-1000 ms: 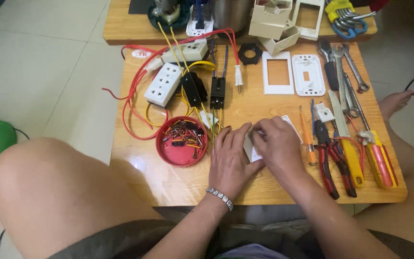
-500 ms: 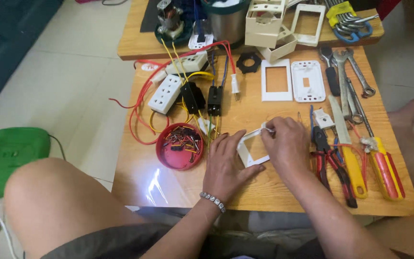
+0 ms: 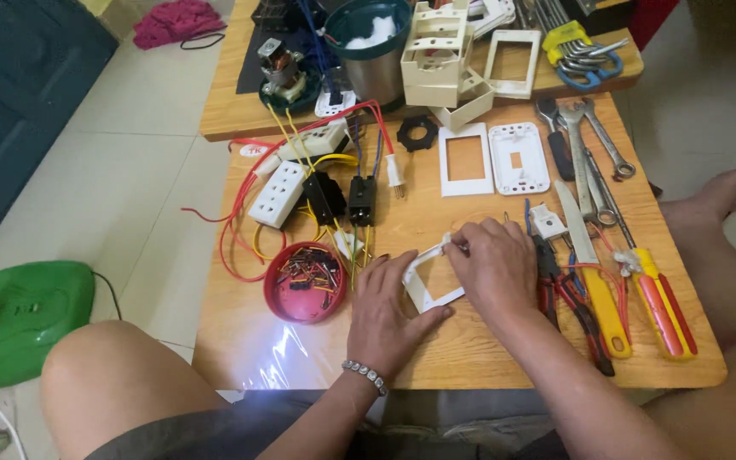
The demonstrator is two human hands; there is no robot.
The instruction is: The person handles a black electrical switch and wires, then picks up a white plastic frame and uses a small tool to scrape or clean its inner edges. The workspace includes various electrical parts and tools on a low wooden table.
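Far left on the floor: green plastic base. On the wooden table, red lid filled with small wire scraps, just left of the left hand. Left hand flat, fingers spread apart, thumb pressing the lower edge of the white switch frame. Frame tilted up off the table near its front middle, between both hands. Right hand pinched on the frame's upper corner. Further right: red-handled pliers, yellow-handled knife, screwdrivers, spanners.
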